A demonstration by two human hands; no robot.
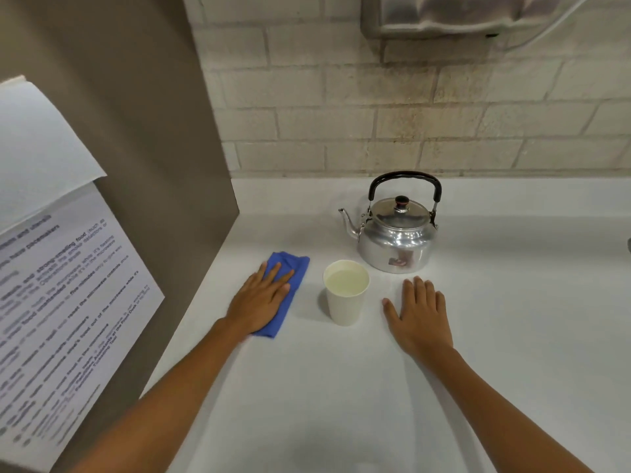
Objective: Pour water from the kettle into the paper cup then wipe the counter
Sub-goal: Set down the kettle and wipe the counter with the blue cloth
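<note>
A shiny metal kettle (396, 237) with a black handle stands upright on the white counter (341, 404), its spout pointing left. In front of it a white paper cup (346, 295) holds water almost to the rim. Left of the cup lies a folded blue cloth (290, 271). My left hand (259, 298) lies flat on top of the cloth, fingers spread, pressing it to the counter. My right hand (418, 312) rests flat and empty on the counter just right of the cup, below the kettle.
A tall brown panel (136, 165) with printed paper sheets (61, 302) taped to it bounds the counter on the left. A pale brick wall (409, 114) runs along the back. A metal dispenser (444, 15) hangs above on the wall.
</note>
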